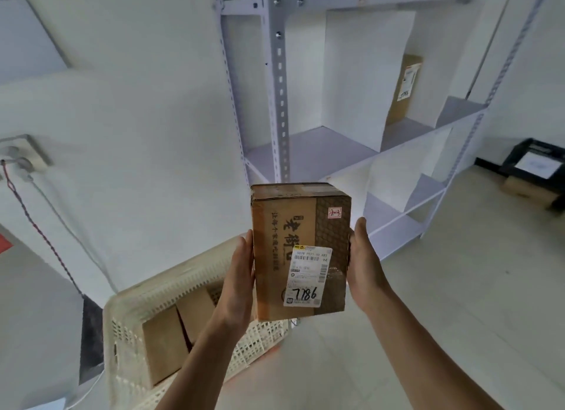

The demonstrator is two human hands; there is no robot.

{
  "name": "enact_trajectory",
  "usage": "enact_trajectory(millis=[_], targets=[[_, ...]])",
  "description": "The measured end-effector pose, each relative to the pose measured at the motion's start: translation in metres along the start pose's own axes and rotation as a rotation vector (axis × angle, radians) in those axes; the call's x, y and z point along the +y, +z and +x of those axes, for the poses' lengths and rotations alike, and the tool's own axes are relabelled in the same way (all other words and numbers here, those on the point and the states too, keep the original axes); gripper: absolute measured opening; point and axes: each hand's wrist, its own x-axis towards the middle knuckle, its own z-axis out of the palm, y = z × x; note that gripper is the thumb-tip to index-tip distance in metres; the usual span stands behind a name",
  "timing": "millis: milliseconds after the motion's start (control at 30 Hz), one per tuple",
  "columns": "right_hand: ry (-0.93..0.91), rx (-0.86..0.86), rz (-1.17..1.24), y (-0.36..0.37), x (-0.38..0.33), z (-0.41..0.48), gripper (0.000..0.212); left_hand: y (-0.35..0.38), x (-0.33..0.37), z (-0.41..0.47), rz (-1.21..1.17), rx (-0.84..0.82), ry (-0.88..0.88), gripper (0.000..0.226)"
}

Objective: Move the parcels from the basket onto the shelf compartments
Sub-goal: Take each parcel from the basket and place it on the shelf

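Slippage looks like the main risk: the cardboard parcel [301, 252] is pinched only by its two long sides, nothing supporting it from beneath, so any loosening during the reach toward the shelf [308, 152] at twelve o'clock could let it slide down, probably onto the white plastic basket [128, 342] at seven o'clock. A second risk is catching a box corner on the perforated steel upright [279, 103] or a white divider panel [363, 73] when the parcel goes in, which would twist it out of the grip. Misfiling is possible too, should the small red-marked sticker [334, 212] point to a particular compartment.

The left hand [240, 282] lies flat and extended against the parcel's left side; the right hand [363, 266] presses the right side, thumb up along the edge. Both are spread, not clenched, clamping the box between them, upright, label showing "7186". More brown boxes [174, 339] remain in the basket, and one parcel [405, 88] stands in a compartment at two o'clock.
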Motion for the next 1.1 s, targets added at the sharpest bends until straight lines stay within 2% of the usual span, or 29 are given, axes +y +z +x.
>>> enact_trajectory(millis=[100, 233, 267, 467, 567, 700, 767, 867, 900, 1000, 1100], targets=[[0.0, 0.031, 0.001, -0.042, -0.018, 0.002, 0.081, 0.044, -0.008, 0.015, 0.019, -0.032, -0.017, 0.064], [0.001, 0.078, 0.027, -0.092, -0.031, 0.014, 0.107, 0.09, -0.018, 0.043, 0.023, -0.074, -0.034, 0.063], [-0.009, 0.092, 0.036, -0.103, -0.034, 0.018, 0.107, 0.1, -0.022, 0.052, 0.018, -0.077, -0.039, 0.063], [-0.033, 0.176, 0.078, -0.168, -0.071, 0.049, 0.071, 0.165, -0.034, 0.116, 0.081, -0.148, -0.026, 0.067], [-0.038, 0.223, 0.066, -0.203, -0.088, 0.078, 0.069, 0.199, -0.049, 0.159, 0.083, -0.173, -0.03, 0.073], [-0.054, 0.313, 0.054, -0.248, -0.111, 0.12, 0.067, 0.249, -0.064, 0.213, -0.05, -0.231, -0.085, 0.069], [-0.051, 0.364, 0.052, -0.265, -0.126, 0.138, 0.078, 0.271, -0.069, 0.24, -0.069, -0.258, -0.092, 0.071], [-0.048, 0.407, 0.076, -0.293, -0.139, 0.166, 0.11, 0.302, -0.075, 0.277, -0.067, -0.264, -0.094, 0.069], [-0.048, 0.427, 0.073, -0.304, -0.143, 0.175, 0.112, 0.311, -0.078, 0.288, -0.077, -0.263, -0.104, 0.067], [-0.032, 0.467, 0.076, -0.328, -0.156, 0.195, 0.086, 0.338, -0.084, 0.314, -0.087, -0.285, -0.109, 0.059], [-0.028, 0.48, 0.08, -0.358, -0.166, 0.218, 0.072, 0.368, -0.086, 0.338, -0.099, -0.288, -0.129, 0.058]])
